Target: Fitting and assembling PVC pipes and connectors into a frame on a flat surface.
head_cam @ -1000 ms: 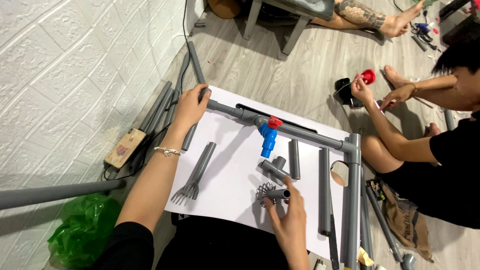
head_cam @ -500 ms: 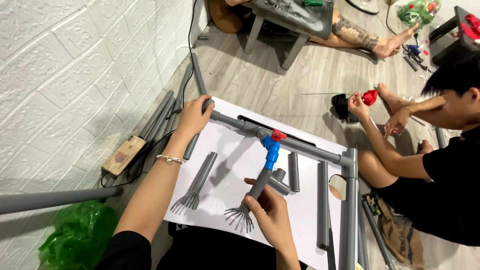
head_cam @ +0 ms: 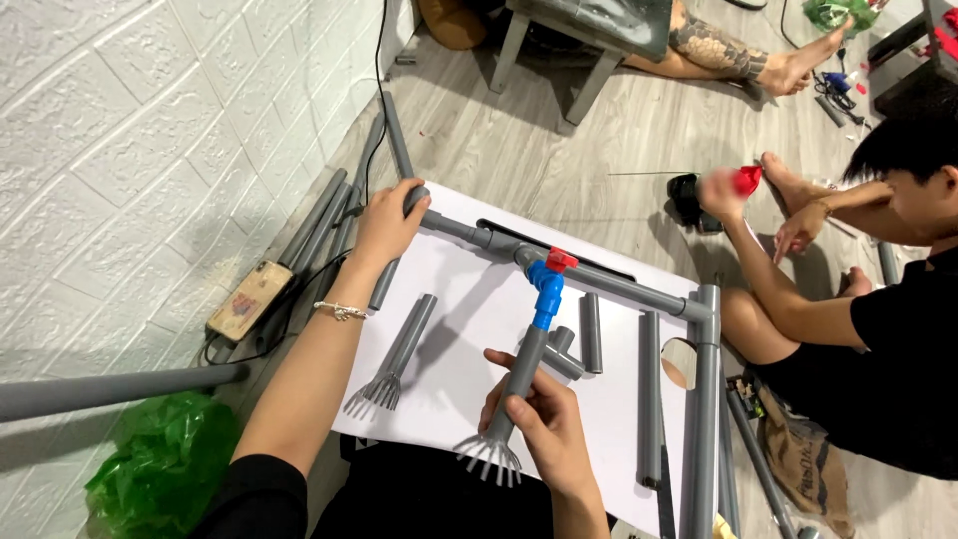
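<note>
Two hands on a grey pipe frame
Left hand [head_cam: 384, 225] clamps the grey plastic pipe frame [head_cam: 609, 284] at 11 o'clock, steadying it; right hand [head_cam: 544, 424] grips the splayed-end grey pipe [head_cam: 514, 394] under the blue valve [head_cam: 545, 289].

Left hand [head_cam: 384, 222]: arm stretched forward toward the far left corner of the white sheet, bracelet at wrist, black sleeve at upper arm, fingers curled closed in a grip, palm down.
Right hand [head_cam: 539, 424]: raised near the sheet's near edge, forearm rising from below, fingers and thumb wrapped closed in a grip, knuckles facing the camera.
</note>
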